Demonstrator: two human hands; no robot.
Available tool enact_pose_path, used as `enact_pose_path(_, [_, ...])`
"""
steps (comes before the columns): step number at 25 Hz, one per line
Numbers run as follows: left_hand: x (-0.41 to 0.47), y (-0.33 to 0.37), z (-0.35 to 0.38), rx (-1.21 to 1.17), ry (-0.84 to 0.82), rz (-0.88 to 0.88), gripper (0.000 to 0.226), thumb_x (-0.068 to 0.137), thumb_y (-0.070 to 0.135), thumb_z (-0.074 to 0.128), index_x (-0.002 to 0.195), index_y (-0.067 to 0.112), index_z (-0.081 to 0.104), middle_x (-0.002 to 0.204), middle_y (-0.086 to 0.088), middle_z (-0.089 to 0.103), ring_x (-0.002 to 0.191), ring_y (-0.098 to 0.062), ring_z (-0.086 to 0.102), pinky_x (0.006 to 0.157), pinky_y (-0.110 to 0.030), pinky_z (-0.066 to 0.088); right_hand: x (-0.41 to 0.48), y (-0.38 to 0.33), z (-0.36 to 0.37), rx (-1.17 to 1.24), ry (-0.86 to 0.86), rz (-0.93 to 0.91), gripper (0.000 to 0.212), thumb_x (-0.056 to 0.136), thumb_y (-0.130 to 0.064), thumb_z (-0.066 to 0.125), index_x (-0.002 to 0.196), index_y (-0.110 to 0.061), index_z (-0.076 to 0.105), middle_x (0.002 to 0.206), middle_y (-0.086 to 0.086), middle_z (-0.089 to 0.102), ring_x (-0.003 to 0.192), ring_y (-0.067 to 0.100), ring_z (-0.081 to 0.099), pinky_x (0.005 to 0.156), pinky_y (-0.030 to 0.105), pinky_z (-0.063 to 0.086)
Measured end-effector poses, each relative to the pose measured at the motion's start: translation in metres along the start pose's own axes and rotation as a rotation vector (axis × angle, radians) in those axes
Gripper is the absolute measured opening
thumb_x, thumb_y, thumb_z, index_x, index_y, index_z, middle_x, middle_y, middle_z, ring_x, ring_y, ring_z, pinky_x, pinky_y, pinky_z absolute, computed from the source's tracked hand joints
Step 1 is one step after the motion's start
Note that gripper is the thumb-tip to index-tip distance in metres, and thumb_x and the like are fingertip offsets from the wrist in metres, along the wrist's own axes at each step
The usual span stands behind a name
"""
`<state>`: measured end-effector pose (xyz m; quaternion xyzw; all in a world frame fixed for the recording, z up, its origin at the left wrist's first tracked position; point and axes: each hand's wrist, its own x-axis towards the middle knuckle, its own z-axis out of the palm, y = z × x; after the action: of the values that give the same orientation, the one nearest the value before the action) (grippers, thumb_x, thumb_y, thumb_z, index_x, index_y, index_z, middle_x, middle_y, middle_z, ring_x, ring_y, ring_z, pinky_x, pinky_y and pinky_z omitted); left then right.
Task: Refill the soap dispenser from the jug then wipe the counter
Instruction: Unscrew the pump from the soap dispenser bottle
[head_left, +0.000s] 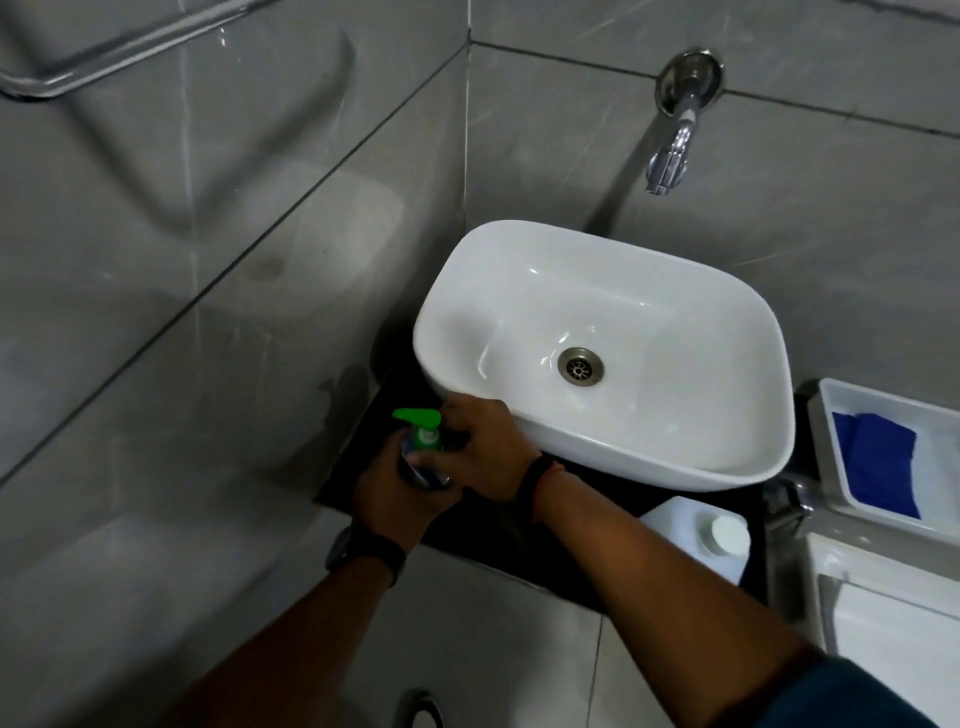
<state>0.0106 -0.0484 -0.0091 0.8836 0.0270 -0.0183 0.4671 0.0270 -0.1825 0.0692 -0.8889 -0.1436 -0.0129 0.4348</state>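
Note:
The soap dispenser, with a green pump head, stands on the black counter left of the white basin. My left hand wraps around the bottle's body from below. My right hand is closed against the dispenser's neck, just under the pump. A white jug with a white cap stands on the counter in front of the basin, to the right of my right forearm. A blue cloth lies in a white tray at the right.
A chrome tap juts from the grey tiled wall above the basin. A chrome rail runs along the left wall. A white fixture sits at the lower right. A floor drain shows at the bottom edge.

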Motion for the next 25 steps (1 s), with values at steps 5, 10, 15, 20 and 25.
enact_pose_path(5, [-0.024,0.023,0.004,0.029,0.063,0.044,0.061,0.052,0.031,0.085,0.106,0.03,0.056,0.091,0.018,0.059,0.081,-0.005,0.054,0.069,-0.019,0.042,-0.026,-0.015,-0.014,0.042,0.086,0.117,0.027,0.069,-0.028,0.081,0.088,-0.011,0.071,0.084,0.007,0.063,0.08,0.018,0.058,0.07,0.028,0.045])
enact_pose_path(10, [-0.033,0.041,0.001,0.095,0.097,0.077,0.05,0.065,0.035,0.074,0.109,0.022,0.056,0.095,0.005,0.063,0.086,-0.015,0.059,0.073,-0.025,0.039,-0.046,-0.034,-0.013,0.278,0.231,0.144,0.034,0.071,-0.014,0.075,0.103,-0.017,0.064,0.098,0.0,0.068,0.093,0.011,0.062,0.083,0.032,0.052])
enact_pose_path(15, [-0.04,0.05,-0.002,0.005,0.178,0.04,0.053,0.058,0.012,0.081,0.105,0.019,0.057,0.077,0.016,0.053,0.07,-0.013,0.052,0.067,-0.025,0.039,-0.055,-0.044,-0.017,0.32,0.319,0.19,0.049,0.07,-0.018,0.078,0.113,-0.021,0.055,0.093,-0.002,0.066,0.085,0.011,0.061,0.073,0.021,0.049])
enact_pose_path(20, [-0.044,0.059,0.001,0.01,0.196,0.053,0.047,0.063,0.009,0.078,0.104,0.018,0.058,0.077,0.012,0.054,0.07,-0.016,0.053,0.068,-0.028,0.04,-0.064,-0.044,-0.017,0.345,0.346,0.207,0.054,0.07,-0.021,0.08,0.113,-0.026,0.047,0.091,-0.002,0.065,0.082,0.01,0.062,0.072,0.026,0.054])
enact_pose_path(25, [-0.049,0.062,0.002,0.037,0.191,0.07,0.044,0.066,0.012,0.076,0.105,0.019,0.058,0.082,0.006,0.059,0.071,-0.015,0.053,0.069,-0.029,0.043,-0.07,-0.045,-0.016,0.427,0.376,0.18,0.046,0.071,-0.013,0.075,0.1,-0.023,0.041,0.091,0.003,0.063,0.082,0.013,0.063,0.071,0.038,0.057])
